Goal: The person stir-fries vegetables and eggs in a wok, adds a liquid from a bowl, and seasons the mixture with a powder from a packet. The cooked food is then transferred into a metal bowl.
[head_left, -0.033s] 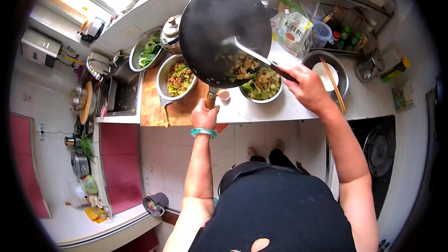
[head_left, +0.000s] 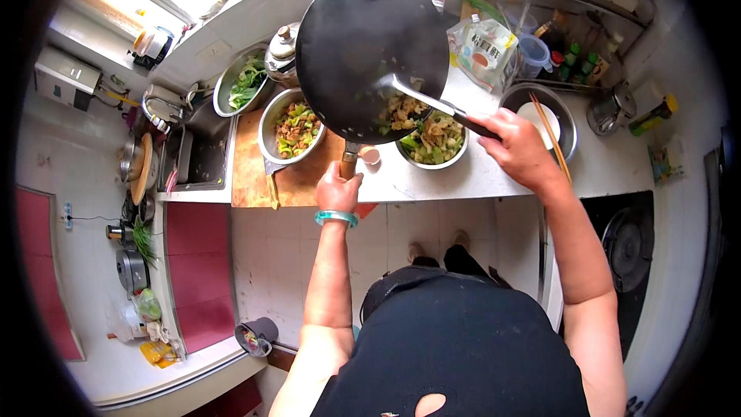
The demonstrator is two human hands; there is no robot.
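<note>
My left hand (head_left: pixel 337 189) is closed round the wooden handle of a dark wok (head_left: pixel 363 38), a blue-green bangle on its wrist. The wok is tilted, with steam in it and pale cooked vegetable pieces (head_left: pixel 405 113) at its lower right side. Closed on the black handle of a metal spatula (head_left: pixel 428 99), my right hand (head_left: pixel 519 148) keeps the blade inside the wok beside the food. Under the wok's right rim stands a bowl of green and pale vegetables (head_left: pixel 436 147), partly covered by it. Where the spatula blade meets the food is blurred by steam.
A bowl of meat and green peppers (head_left: pixel 292 130) stands on the wooden board (head_left: pixel 251 174), near a knife (head_left: pixel 272 189). Further left are a bowl of greens (head_left: pixel 248 81) and a sink (head_left: pixel 204 147). Chopsticks (head_left: pixel 548 131) rest across a metal basin (head_left: pixel 570 127) at right.
My right hand and the spatula have shifted slightly right and downward. The wok and my left hand stay almost in place.
</note>
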